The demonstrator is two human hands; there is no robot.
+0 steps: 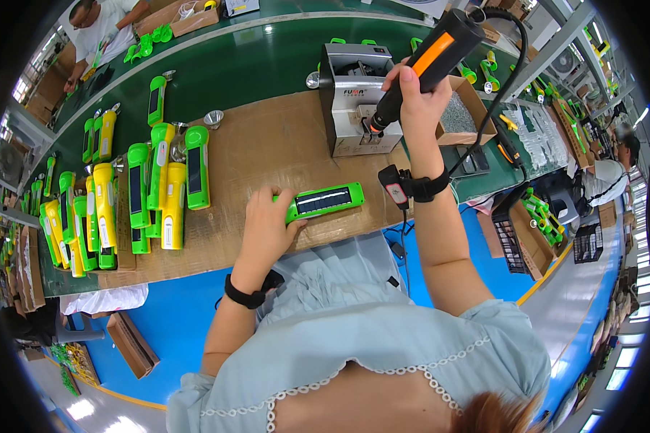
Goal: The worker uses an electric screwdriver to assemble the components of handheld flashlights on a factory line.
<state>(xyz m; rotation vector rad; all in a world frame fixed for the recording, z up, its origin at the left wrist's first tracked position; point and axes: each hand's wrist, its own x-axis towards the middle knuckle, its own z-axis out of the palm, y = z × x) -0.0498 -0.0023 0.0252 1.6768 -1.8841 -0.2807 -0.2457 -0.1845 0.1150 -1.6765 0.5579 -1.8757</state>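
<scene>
My left hand (pixel 269 220) is closed around one end of a green flashlight (pixel 326 200), which lies on the brown cardboard with its dark solar panel facing up. In my right hand (pixel 420 101) is a black electric screwdriver (pixel 433 61) with an orange stripe, its cable looping off to the right. The screwdriver's tip points down at the front of a grey metal screw feeder (pixel 350 97); whether a screw sits on the tip is too small to tell. Green and yellow flashlights (pixel 141 184) lie bunched to the left of my left hand.
A cardboard box (pixel 456 112) of small screws stands right of the feeder. One shiny reflector cup (pixel 213 119) rests on the cardboard sheet (pixel 267 137). Another screwdriver (pixel 509 148) lies at the right. A co-worker (pixel 97 36) sits across the green table, far left.
</scene>
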